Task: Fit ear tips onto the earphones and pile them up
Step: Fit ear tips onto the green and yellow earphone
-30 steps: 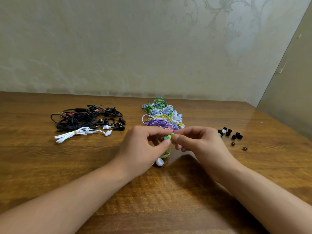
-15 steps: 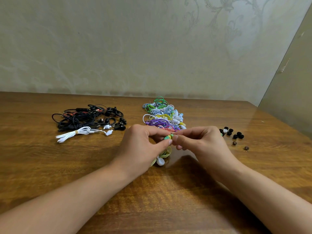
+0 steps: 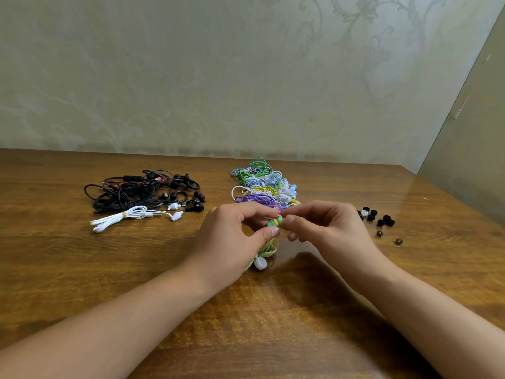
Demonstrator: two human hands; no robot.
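Both hands mid-table, left hand (image 3: 232, 236) fingers pinching green earbud (image 3: 274, 222), right hand (image 3: 328, 228) fingers pinching its tip end.

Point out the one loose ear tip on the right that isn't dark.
It is the white ear tip, at the left end of the loose ear tips, nearest the right hand. All the other tips there are black or dark.
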